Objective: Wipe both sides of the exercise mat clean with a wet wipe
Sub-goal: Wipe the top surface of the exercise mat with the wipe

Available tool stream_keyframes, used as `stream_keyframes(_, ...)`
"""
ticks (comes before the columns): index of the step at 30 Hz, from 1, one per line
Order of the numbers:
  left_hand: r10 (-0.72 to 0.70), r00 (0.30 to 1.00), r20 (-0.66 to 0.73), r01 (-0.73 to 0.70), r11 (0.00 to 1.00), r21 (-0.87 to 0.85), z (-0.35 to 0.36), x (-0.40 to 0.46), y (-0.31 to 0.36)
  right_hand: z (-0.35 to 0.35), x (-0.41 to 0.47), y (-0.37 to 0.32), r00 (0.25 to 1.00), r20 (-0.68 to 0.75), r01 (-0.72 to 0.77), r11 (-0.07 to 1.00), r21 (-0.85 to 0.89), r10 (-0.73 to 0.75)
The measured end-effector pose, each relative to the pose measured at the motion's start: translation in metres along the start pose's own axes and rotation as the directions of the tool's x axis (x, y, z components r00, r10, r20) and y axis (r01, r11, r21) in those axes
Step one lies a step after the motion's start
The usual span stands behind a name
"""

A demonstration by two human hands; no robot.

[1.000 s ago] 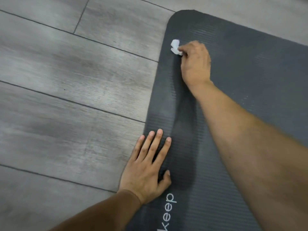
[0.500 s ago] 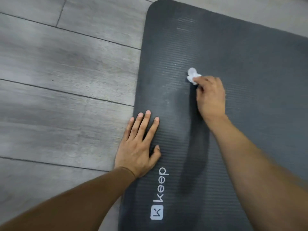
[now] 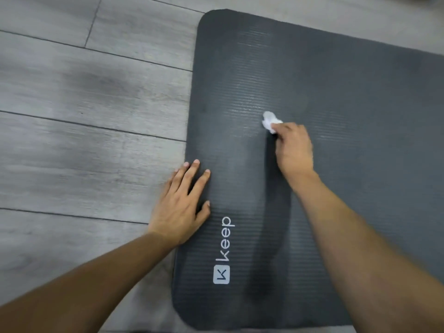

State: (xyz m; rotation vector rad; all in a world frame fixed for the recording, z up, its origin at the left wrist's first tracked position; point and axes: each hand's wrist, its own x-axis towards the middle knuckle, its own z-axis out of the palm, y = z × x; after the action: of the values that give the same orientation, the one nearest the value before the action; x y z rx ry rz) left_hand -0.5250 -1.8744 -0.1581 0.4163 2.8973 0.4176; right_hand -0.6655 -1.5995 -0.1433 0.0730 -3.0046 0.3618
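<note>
Exercise mat (image 3: 348, 104): dark, ribbed, lying flat on the grey plank floor (image 3: 84, 140); white "Keep" logo (image 3: 224, 251) near its left edge.
Wet wipe (image 3: 270, 121): crumpled white wad, pressed to the mat's upper face, beyond the logo.
Right hand (image 3: 294, 147): fingers curled round the wipe, pinching it against the mat.
Left hand (image 3: 182, 205): fingers straight and spread (holding nothing), palm flat across the mat's left edge, just beside the logo.
Technique, as judged: steady pressure, overlapping strokes along the mat, left palm anchoring the edge; underside not yet reached.
</note>
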Motion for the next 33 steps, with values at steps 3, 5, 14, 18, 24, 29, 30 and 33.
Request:
stream_keyframes(3, 0.031, 0.999, 0.023, -0.03, 0.999, -0.018, -0.003, -0.03, -0.009, -0.01, -0.014, 0.013, 0.922, -0.054, -0.382, 0.924, 0.027, 0.383)
stream_keyframes(5, 0.035, 0.999, 0.04, -0.034, 0.999, -0.015, -0.005, -0.043, -0.013, 0.002, -0.011, -0.035, 0.919, -0.078, -0.379, 0.921, 0.092, 0.386)
stream_keyframes(14, -0.008, 0.998, 0.057, 0.012, 0.998, -0.064, -0.003, -0.048, -0.012, 0.014, -0.034, -0.105, 0.926, 0.082, 0.362, 0.928, 0.086, -0.368)
stream_keyframes(18, -0.034, 0.995, 0.093, 0.045, 0.993, -0.111, -0.002, -0.046, -0.009, -0.011, -0.045, -0.007, 0.975, -0.065, -0.21, 0.978, 0.015, 0.21)
stream_keyframes(24, -0.048, 0.981, 0.188, 0.064, 0.995, -0.083, -0.007, -0.043, -0.01, 0.026, -0.054, -0.145, 0.999, -0.05, 0.028, 0.969, 0.246, -0.016)
stream_keyframes(29, -0.025, 0.981, 0.194, 0.038, 0.997, -0.062, -0.01, -0.042, -0.011, 0.024, -0.059, -0.146, 0.947, 0.025, 0.314, 0.942, 0.12, -0.319)
stream_keyframes(30, -0.031, 0.981, 0.192, 0.044, 0.997, -0.065, -0.01, -0.042, -0.01, 0.019, -0.061, -0.12, 0.961, 0.011, 0.272, 0.957, 0.097, -0.275)
stream_keyframes(33, -0.052, 0.98, 0.19, 0.062, 0.997, -0.051, -0.012, -0.044, -0.004, -0.007, -0.073, -0.027, 0.997, -0.06, -0.039, 0.999, 0.033, 0.041)
